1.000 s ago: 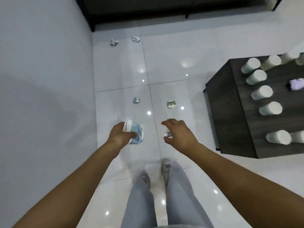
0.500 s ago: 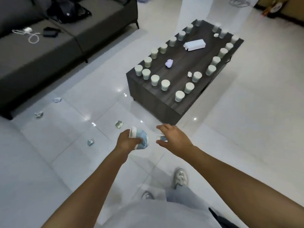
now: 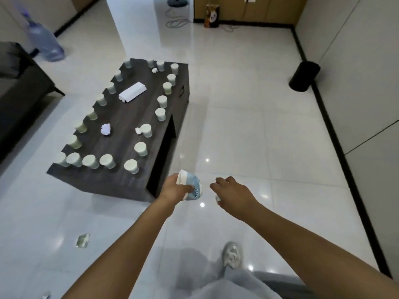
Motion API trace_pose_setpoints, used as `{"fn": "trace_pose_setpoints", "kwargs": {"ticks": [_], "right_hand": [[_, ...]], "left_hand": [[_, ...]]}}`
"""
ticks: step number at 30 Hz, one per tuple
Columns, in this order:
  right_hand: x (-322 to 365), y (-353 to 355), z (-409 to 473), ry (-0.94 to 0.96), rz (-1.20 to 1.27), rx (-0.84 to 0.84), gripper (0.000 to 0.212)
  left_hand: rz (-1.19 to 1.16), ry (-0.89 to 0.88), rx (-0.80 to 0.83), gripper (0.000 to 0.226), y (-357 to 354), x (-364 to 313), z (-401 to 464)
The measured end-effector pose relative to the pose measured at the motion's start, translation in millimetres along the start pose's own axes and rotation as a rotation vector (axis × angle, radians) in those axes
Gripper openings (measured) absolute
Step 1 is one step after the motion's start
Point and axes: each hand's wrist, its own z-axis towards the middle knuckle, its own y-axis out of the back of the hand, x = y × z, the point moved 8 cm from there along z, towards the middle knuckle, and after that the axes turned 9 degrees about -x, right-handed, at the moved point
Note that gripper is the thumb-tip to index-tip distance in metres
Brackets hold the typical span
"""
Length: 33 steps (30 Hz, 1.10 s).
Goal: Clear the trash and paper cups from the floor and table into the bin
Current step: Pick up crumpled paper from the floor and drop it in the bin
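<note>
My left hand (image 3: pixel 176 189) grips a crushed blue and white paper cup (image 3: pixel 191 187) in front of me, just off the near corner of the dark wooden table (image 3: pixel 121 117). My right hand (image 3: pixel 234 194) is curled around a small white scrap (image 3: pixel 217 198) that peeks out below the fingers. Several white paper cups, such as one (image 3: pixel 131 166) at the near edge, ring the tabletop. Crumpled white paper (image 3: pixel 105 129) and a white box (image 3: pixel 132 92) lie on the table. A black bin (image 3: pixel 304 76) stands by the right wall. A crumpled wrapper (image 3: pixel 82 240) lies on the floor at lower left.
A dark sofa (image 3: pixel 21 87) stands at the left and a large water bottle (image 3: pixel 44 39) leans at the far left. Cables (image 3: pixel 178 21) lie on the floor at the back. Glossy white tiles stretch between me and the bin. My shoe (image 3: pixel 232 254) is below.
My view has swung right: the wall and floor scraps gave way to the table, then to the bin by the right wall. Both hands kept their hold.
</note>
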Motion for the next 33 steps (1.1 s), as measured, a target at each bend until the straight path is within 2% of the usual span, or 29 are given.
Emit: {"fn": "trace_pose_setpoints", "kwargs": {"ticks": [6, 13, 19, 27, 33], "right_hand": [[-169.1, 17.9, 0.1, -0.115, -0.063, 0.011, 0.031], [-325.5, 26.4, 25.7, -0.278, -0.023, 0.021, 0.036], [-463.8, 39.8, 103.0, -0.352, -0.020, -0.002, 0.033], [-635.3, 94.4, 211.9, -0.421, -0.015, -0.052, 0.030], [-773.3, 102.6, 279.0, -0.464, 0.005, -0.033, 0.032]], "left_hand": [[0.078, -0.003, 0.114, 0.039, -166.0, -75.3, 31.8], [0.178, 0.014, 0.208, 0.029, -299.2, -149.2, 91.5], [0.223, -0.002, 0.274, 0.037, -410.4, -237.7, 190.1], [0.294, -0.051, 0.344, 0.040, -550.2, -382.3, 293.8], [0.373, -0.057, 0.381, 0.046, -671.9, -458.2, 364.9]]}}
